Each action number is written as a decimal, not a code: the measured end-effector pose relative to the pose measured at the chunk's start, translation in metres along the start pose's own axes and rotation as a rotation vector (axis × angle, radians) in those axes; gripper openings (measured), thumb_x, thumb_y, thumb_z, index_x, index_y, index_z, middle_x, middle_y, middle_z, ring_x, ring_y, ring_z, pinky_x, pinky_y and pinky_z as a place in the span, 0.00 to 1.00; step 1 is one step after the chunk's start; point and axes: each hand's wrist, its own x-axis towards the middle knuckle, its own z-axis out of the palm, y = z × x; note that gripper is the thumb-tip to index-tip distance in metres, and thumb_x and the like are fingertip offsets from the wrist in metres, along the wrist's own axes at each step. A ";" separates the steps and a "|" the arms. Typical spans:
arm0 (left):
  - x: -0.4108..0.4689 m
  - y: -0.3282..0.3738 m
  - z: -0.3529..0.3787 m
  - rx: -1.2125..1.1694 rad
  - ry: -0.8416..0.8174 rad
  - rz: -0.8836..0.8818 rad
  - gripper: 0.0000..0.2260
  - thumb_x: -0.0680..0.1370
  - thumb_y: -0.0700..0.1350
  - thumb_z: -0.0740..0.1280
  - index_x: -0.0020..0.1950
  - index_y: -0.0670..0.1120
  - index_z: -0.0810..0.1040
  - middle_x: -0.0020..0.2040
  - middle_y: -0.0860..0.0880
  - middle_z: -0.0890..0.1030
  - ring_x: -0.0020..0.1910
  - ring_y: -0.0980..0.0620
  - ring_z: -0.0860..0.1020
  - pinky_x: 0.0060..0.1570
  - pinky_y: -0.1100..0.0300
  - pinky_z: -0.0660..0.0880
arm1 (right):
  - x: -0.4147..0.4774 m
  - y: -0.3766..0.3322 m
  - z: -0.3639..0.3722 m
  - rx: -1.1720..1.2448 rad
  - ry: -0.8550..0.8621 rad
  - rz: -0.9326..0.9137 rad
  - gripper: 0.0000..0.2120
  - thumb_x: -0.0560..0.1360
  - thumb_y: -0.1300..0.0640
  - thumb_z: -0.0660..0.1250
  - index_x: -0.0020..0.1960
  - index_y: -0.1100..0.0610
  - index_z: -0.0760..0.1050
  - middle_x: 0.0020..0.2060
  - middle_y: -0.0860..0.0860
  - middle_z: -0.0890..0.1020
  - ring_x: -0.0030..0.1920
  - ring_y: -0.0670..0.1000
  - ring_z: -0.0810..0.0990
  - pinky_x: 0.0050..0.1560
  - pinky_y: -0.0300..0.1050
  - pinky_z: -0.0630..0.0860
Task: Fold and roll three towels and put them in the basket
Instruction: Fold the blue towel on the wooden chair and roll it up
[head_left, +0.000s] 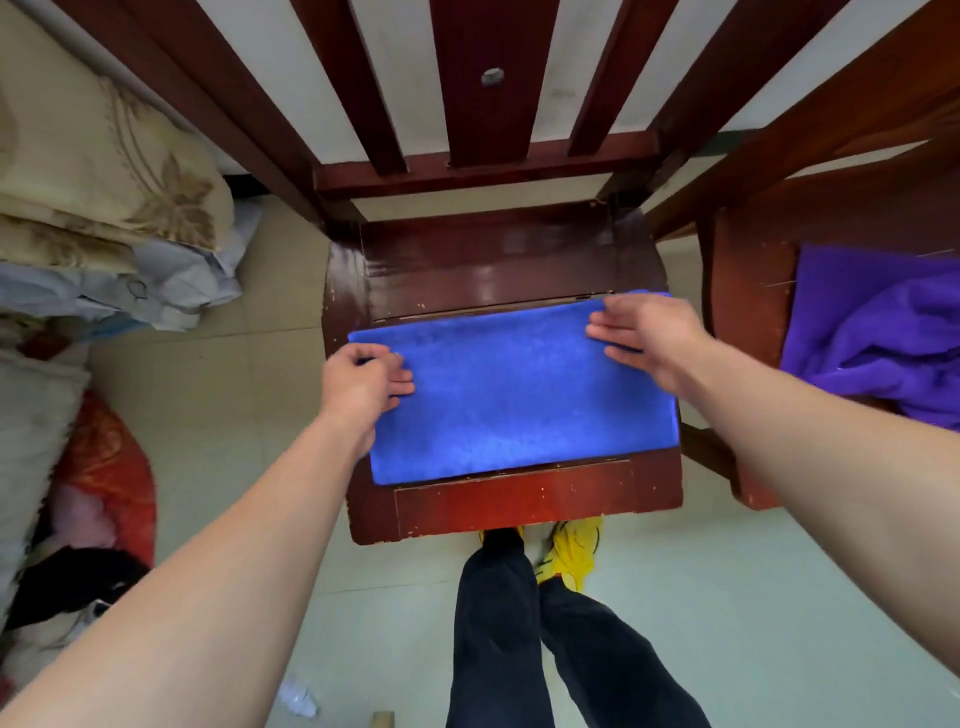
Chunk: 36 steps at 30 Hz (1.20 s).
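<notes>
Head view: looking down past two bare forearms at a chair seat with both hands on a cloth.
Left hand: the left hand is at the towel's left edge near the far corner, fingers curled in and pinching the cloth between thumb and fingertips.
Right hand: the right hand lies over the far right corner, its fingers stretched out and slightly spread, pointing left and resting on the cloth; I cannot tell whether the thumb is tucked under the edge.
Towel: the bright blue terry towel lies flat as a wide, folded rectangle across the middle of the seat, its long sides running left to right.
Seat: the dark red-brown lacquered wooden chair carries it, with bare chipped wood showing in front of and behind the cloth and the slatted back rising beyond.
To the right: a crumpled purple towel is heaped on a second red-brown wooden chair just beside the first.
Below: black trouser legs stand at the front of the seat, with a yellow cloth-like thing on the pale tiled floor beside them.
To the left: stacked beige leaf-patterned bedding, and nearer, a red bundle on the floor.
</notes>
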 end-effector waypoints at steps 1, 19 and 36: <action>0.002 -0.003 -0.008 0.017 0.030 0.028 0.05 0.76 0.36 0.65 0.50 0.43 0.72 0.38 0.44 0.78 0.31 0.51 0.76 0.27 0.65 0.71 | 0.004 -0.003 -0.012 0.031 0.070 -0.031 0.05 0.77 0.59 0.64 0.52 0.54 0.76 0.45 0.52 0.83 0.45 0.48 0.84 0.45 0.43 0.76; -0.049 -0.125 -0.031 0.108 0.191 -0.244 0.10 0.73 0.38 0.72 0.36 0.43 0.73 0.34 0.42 0.79 0.30 0.49 0.77 0.30 0.59 0.77 | -0.029 0.119 -0.069 -0.494 0.434 0.031 0.14 0.68 0.52 0.76 0.33 0.56 0.74 0.33 0.51 0.80 0.36 0.55 0.77 0.44 0.48 0.76; -0.034 -0.048 0.069 1.541 -0.156 0.899 0.57 0.63 0.68 0.72 0.79 0.48 0.42 0.79 0.42 0.39 0.77 0.38 0.39 0.74 0.40 0.47 | -0.006 0.069 -0.028 -0.413 0.247 -0.135 0.10 0.65 0.54 0.76 0.43 0.55 0.81 0.42 0.51 0.84 0.41 0.53 0.82 0.42 0.48 0.80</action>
